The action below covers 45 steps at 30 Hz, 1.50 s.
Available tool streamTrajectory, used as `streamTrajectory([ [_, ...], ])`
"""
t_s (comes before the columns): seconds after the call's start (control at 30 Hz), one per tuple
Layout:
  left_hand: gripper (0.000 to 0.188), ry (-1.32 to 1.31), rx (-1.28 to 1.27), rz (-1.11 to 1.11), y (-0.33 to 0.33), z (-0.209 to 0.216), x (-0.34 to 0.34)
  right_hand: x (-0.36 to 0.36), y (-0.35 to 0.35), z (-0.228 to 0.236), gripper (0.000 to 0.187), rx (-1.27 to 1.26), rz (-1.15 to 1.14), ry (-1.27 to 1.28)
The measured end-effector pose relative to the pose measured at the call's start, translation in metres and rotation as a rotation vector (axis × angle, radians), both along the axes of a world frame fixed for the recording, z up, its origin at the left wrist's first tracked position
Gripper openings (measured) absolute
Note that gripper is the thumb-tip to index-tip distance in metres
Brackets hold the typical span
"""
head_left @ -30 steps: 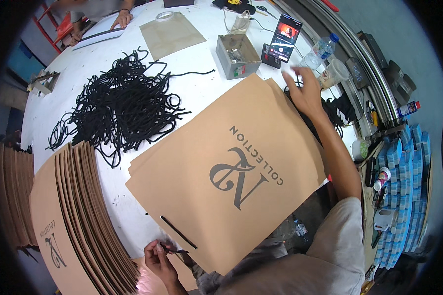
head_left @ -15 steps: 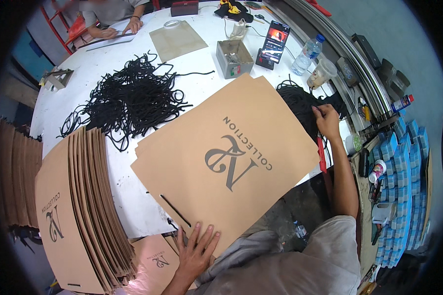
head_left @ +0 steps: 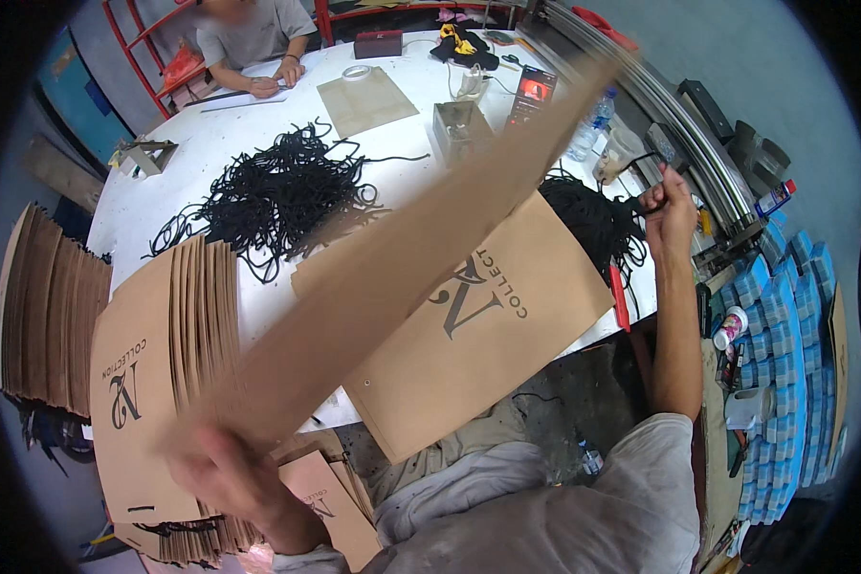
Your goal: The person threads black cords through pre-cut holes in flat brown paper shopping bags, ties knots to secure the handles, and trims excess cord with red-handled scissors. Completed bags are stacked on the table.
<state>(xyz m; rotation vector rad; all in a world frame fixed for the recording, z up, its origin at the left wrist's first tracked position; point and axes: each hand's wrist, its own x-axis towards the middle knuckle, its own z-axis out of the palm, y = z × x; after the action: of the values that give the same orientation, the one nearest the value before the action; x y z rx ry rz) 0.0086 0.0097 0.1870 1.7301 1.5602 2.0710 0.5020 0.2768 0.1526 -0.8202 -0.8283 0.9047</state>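
Observation:
My left hand (head_left: 244, 483), smeared by motion, grips one end of a flat brown paper bag (head_left: 411, 249) that is raised and tilted, seen nearly edge-on. Beneath it another brown paper bag (head_left: 536, 316) with dark print lies flat, overhanging the near table edge; a small hole shows near its lower-left corner. On the right, my right hand (head_left: 672, 206) is raised with its fingers closed on a black cord (head_left: 649, 158). Just beside that hand is a bundle of black cords (head_left: 593, 220). A larger tangled heap of black cords (head_left: 287, 187) lies on the table's left half.
Stacked paper bags (head_left: 139, 373) stand at left, with a further stack (head_left: 53, 306) beyond. A grey box (head_left: 461, 132), phone (head_left: 534, 94), water bottle (head_left: 591, 129) and plastic cup (head_left: 622, 153) stand at the back right. Across the white table (head_left: 187, 143) a person (head_left: 253, 48) writes.
My left hand has lifted the top bag and swung it up and left, uncovering the one below. My right hand has risen from the cord bundle with a cord.

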Motion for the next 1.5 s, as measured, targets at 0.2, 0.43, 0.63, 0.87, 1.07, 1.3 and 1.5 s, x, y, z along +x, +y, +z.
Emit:
streamTrajectory([
  [0.2,0.043,-0.789,-0.388,-0.163,0.081,-0.063,-0.026,-0.081,-0.049,0.015,0.019,0.19,0.029,-0.668],
  [0.43,0.056,-0.766,-0.818,-0.245,0.074,-0.152,-0.035,-0.145,-0.109,-0.084,0.018,0.249,0.474,-1.419],
  [0.63,0.04,-0.407,-0.659,0.092,0.031,-0.173,-0.043,-0.197,-0.122,-0.086,0.03,0.224,0.453,-1.378],
  [0.87,0.03,-0.524,-0.665,0.127,0.002,-0.173,0.003,-0.284,-0.081,-0.108,0.014,0.159,0.536,-1.346],
  [1.07,0.044,-0.734,-0.647,0.012,0.002,-0.171,0.016,-0.331,-0.122,-0.085,0.012,0.219,1.0,-1.005],
  [1.3,0.039,-0.72,-0.592,0.056,-0.001,-0.171,0.016,-0.343,-0.135,-0.095,0.01,0.36,0.964,-1.129],
  [1.5,0.028,-0.641,-0.595,0.077,-0.009,-0.161,0.028,-0.348,-0.141,-0.1,0.009,0.354,0.979,-1.127],
])
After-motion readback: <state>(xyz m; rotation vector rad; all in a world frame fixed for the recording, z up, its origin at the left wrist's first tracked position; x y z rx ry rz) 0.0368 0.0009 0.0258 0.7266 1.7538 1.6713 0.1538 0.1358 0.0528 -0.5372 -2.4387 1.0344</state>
